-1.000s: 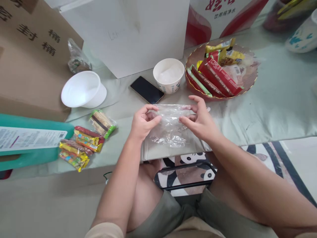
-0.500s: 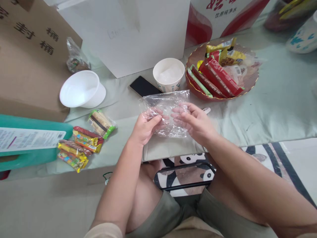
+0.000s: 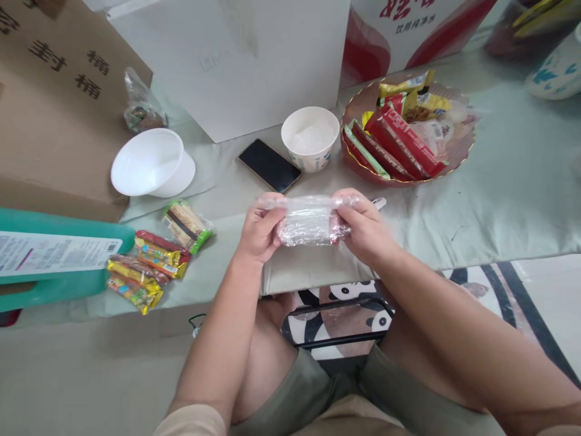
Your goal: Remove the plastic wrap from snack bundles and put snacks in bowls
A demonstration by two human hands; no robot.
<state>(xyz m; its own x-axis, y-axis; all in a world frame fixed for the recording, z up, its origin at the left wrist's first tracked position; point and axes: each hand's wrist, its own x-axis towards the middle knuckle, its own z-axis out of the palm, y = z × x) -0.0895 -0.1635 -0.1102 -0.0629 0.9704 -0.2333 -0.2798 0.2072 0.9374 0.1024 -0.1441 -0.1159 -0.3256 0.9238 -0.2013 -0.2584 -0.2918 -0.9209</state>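
A clear plastic bag [image 3: 308, 221] is stretched between my two hands, gathered into a crinkled band just above the table's front edge. My left hand [image 3: 262, 227] grips its left end, thumb on top and fingers curled. At the right end, my right hand [image 3: 358, 224] pinches it in the same way. Behind the bag lie a black phone [image 3: 271, 165] and a paper bowl [image 3: 311, 138] with something whitish, perhaps translucent, in it. A small white object [image 3: 378, 204] shows partly beside my right hand.
A gold-rimmed basket [image 3: 469, 151] of packaged snacks stands at back right. On the left are a white plastic bowl [image 3: 152, 163], several wrapped snacks [image 3: 157, 254], a green container [image 3: 59, 260] and a cardboard box [image 3: 59, 121]. A white box [image 3: 254, 66] stands behind.
The bag was spread upward with my fingers loosely apart behind it; now it is bunched lower and pulled taut, with both hands closed on its ends. More of the phone shows.
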